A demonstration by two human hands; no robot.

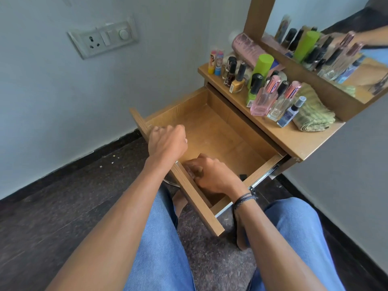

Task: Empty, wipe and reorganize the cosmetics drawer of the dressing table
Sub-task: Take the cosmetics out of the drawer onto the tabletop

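Observation:
The wooden drawer (212, 131) of the dressing table is pulled out, and its bare floor shows a few pale specks. A small black item (243, 177) lies by the drawer's right wall near the front. My right hand (212, 177) is down inside the front corner with its fingers curled against the front panel; whatever they may hold is hidden. My left hand (168, 141) hovers over the drawer's front left edge, its fingers curled with nothing visible in them. A folded green cloth (312, 111) lies on the tabletop.
The tabletop (294, 137) carries nail polish bottles (236, 80), perfume bottles (264, 98), a green can (261, 68), a pink pouch (246, 49) and lip balms (216, 61). A mirror (336, 38) stands behind. The wall is to the left, with my knees and the dark floor below.

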